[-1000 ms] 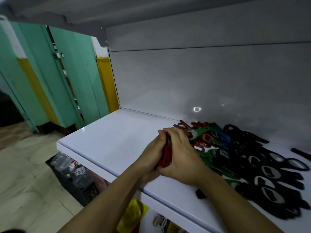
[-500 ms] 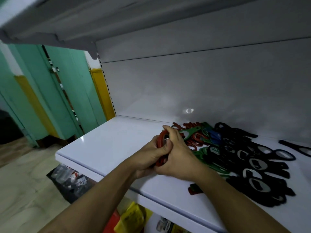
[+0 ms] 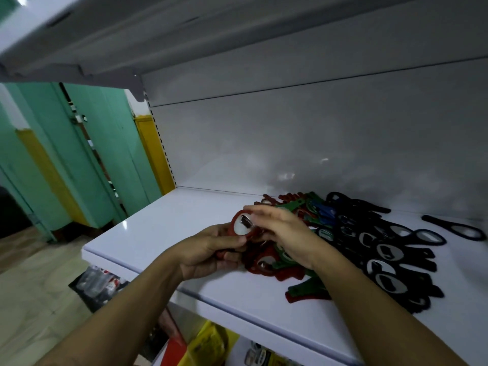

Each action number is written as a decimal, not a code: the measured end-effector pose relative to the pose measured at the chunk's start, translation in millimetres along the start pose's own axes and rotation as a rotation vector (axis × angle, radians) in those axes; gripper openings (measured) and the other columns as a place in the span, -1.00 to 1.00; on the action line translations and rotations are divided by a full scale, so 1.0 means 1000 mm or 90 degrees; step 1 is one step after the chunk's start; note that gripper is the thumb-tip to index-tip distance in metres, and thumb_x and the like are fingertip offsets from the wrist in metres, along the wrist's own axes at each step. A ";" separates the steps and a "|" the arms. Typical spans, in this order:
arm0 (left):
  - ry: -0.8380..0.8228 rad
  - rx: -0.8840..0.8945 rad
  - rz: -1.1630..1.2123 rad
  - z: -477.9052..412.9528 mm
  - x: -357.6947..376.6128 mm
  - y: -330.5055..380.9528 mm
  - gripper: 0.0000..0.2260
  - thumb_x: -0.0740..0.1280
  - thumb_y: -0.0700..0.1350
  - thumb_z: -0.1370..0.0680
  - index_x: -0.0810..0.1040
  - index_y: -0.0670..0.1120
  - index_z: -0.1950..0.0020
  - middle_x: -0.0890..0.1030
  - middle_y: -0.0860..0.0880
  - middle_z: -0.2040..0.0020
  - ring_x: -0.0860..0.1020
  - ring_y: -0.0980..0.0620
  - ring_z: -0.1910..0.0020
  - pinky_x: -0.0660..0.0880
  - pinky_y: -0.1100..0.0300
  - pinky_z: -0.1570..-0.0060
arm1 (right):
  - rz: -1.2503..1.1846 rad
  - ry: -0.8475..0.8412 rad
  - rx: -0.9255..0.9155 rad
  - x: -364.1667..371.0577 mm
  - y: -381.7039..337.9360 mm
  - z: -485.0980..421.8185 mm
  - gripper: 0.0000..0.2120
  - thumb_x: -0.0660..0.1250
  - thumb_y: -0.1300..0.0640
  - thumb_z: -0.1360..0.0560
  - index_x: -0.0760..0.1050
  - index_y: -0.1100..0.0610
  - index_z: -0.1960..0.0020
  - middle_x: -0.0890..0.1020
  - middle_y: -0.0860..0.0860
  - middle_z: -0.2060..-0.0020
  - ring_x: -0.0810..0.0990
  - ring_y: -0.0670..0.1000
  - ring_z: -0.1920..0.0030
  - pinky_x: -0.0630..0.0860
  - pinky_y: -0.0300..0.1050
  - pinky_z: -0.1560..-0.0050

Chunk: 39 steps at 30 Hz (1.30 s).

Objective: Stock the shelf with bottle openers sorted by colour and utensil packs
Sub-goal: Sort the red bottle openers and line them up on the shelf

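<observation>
L hand (image 3: 208, 250) grips red opener (image 3: 242, 226) upright; R hand (image 3: 281, 231), fingers straight, touches it, prob. gathering reds from mixed pile (image 3: 383, 256).

You show two hands, left hand (image 3: 208, 249) and right hand (image 3: 285, 233), one raised red bottle opener (image 3: 243, 226), one black opener (image 3: 456, 229) lying apart, and one mixed-colour pile (image 3: 380, 252) too tangled to count.

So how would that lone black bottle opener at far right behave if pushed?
The lone black bottle opener lies flat, so it probably slides rather than rolls or tips. The white shelf looks glossy, so likely little resistance. Its thin shape suggests it is light.
</observation>
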<state>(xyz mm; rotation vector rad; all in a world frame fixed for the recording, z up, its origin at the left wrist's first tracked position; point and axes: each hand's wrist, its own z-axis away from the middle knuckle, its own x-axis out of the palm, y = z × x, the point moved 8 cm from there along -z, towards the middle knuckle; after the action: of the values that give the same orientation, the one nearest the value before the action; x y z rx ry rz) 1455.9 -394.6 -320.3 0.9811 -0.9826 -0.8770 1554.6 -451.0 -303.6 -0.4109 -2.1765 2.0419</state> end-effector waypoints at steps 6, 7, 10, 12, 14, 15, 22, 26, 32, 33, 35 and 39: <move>-0.020 -0.035 -0.066 0.001 0.004 0.002 -0.82 0.34 -0.24 -0.53 0.52 -0.12 -0.13 0.45 -0.02 0.30 0.33 0.13 0.41 0.38 0.30 0.39 | -0.029 0.051 0.005 -0.007 0.009 -0.007 -0.74 0.29 0.09 -0.58 0.61 0.24 -0.14 0.71 0.12 0.06 0.69 0.19 0.04 0.60 0.14 -0.10; 0.002 -0.038 -0.092 0.002 0.003 0.004 -0.78 0.35 -0.23 -0.54 0.49 -0.14 -0.18 0.48 -0.03 0.28 0.36 0.12 0.40 0.39 0.30 0.38 | -0.024 0.061 0.001 -0.009 0.008 -0.007 -0.74 0.29 0.09 -0.59 0.61 0.24 -0.13 0.72 0.11 0.07 0.70 0.18 0.06 0.60 0.13 -0.09; 0.180 -0.028 -0.365 0.005 -0.008 0.018 -0.64 0.40 -0.05 -0.54 0.41 -0.11 -0.27 0.61 -0.03 0.14 0.53 0.10 0.31 0.46 0.27 0.32 | -0.003 0.103 -0.005 -0.014 0.007 -0.008 -0.76 0.28 0.09 -0.59 0.61 0.23 -0.09 0.72 0.10 0.10 0.71 0.15 0.12 0.63 0.09 -0.03; 0.290 0.023 -0.643 0.009 -0.007 0.034 -0.68 0.35 0.07 -0.56 0.39 -0.06 -0.19 0.60 0.00 0.03 0.57 0.12 0.20 0.45 0.31 0.28 | 0.013 0.143 0.002 -0.020 0.008 -0.008 -0.76 0.28 0.08 -0.60 0.62 0.22 -0.06 0.71 0.09 0.15 0.70 0.14 0.18 0.65 0.05 0.02; 0.331 0.071 -0.920 0.009 0.005 0.039 -0.77 0.26 0.07 -0.61 0.37 -0.06 -0.12 0.56 -0.04 -0.04 0.52 0.05 0.12 0.39 0.28 0.20 | 0.011 0.169 0.022 -0.025 0.012 -0.007 -0.75 0.26 0.07 -0.60 0.62 0.22 -0.03 0.71 0.10 0.20 0.69 0.09 0.23 0.66 -0.05 0.09; 0.349 0.080 -1.023 0.008 0.011 0.038 -0.79 0.22 0.05 -0.63 0.38 -0.07 -0.11 0.54 -0.08 -0.06 0.51 0.00 0.09 0.35 0.24 0.17 | 0.010 0.180 0.032 -0.026 0.014 -0.008 -0.75 0.26 0.07 -0.61 0.62 0.22 -0.02 0.71 0.10 0.20 0.69 0.07 0.24 0.66 -0.08 0.11; 0.413 0.098 -1.087 -0.003 0.016 0.029 -0.81 0.15 -0.01 -0.66 0.39 -0.13 -0.11 0.56 -0.13 -0.08 0.55 -0.11 0.01 0.37 0.18 0.17 | -0.019 0.234 0.061 -0.030 0.023 -0.009 -0.76 0.27 0.05 -0.60 0.62 0.20 -0.01 0.71 0.07 0.21 0.71 0.04 0.24 0.65 0.00 0.03; 0.398 0.056 -1.195 -0.009 0.012 0.028 -0.84 0.23 -0.13 -0.63 0.37 -0.17 -0.15 0.56 -0.14 -0.11 0.58 -0.12 -0.02 0.36 0.19 0.19 | -0.051 0.255 0.077 -0.028 0.025 -0.008 -0.76 0.28 0.06 -0.60 0.60 0.22 -0.02 0.70 0.11 0.20 0.70 0.06 0.24 0.65 0.02 0.03; 0.333 0.063 -1.166 -0.003 0.002 0.025 -0.89 0.19 -0.18 -0.63 0.35 -0.16 -0.14 0.54 -0.15 -0.09 0.57 -0.11 0.03 0.31 0.21 0.22 | -0.075 0.265 0.112 -0.017 0.026 -0.008 -0.76 0.30 0.05 -0.59 0.60 0.22 -0.02 0.70 0.12 0.18 0.71 0.06 0.23 0.66 0.00 0.03; 0.330 0.067 -1.158 -0.001 -0.002 0.025 -0.90 0.18 -0.18 -0.64 0.34 -0.16 -0.13 0.54 -0.15 -0.08 0.57 -0.11 0.04 0.31 0.19 0.22 | -0.084 0.265 0.115 -0.013 0.024 -0.009 -0.77 0.30 0.06 -0.59 0.60 0.23 -0.01 0.70 0.14 0.17 0.70 0.07 0.23 0.66 -0.01 0.05; 0.335 0.078 -1.149 0.005 -0.013 0.027 -0.93 0.16 -0.23 -0.63 0.32 -0.15 -0.10 0.55 -0.16 -0.06 0.57 -0.13 0.05 0.30 0.18 0.24 | -0.116 0.259 0.119 -0.003 0.020 -0.013 -0.78 0.31 0.10 -0.59 0.60 0.26 0.00 0.70 0.19 0.15 0.70 0.09 0.22 0.66 -0.05 0.10; 0.357 0.082 -1.059 0.020 -0.049 0.043 -0.91 0.16 -0.16 -0.65 0.24 -0.09 -0.01 0.54 -0.12 0.01 0.49 -0.06 0.18 0.30 0.17 0.23 | -0.186 0.241 0.116 0.028 0.011 -0.030 -0.75 0.31 0.08 -0.59 0.59 0.29 0.00 0.69 0.22 0.15 0.67 0.06 0.24 0.66 -0.07 0.13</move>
<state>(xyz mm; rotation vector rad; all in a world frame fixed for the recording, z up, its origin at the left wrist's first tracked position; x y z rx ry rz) 1428.1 -341.1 -287.8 2.0117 0.5076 -1.6848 1537.5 -413.7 -314.3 -0.3924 -1.7042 1.8110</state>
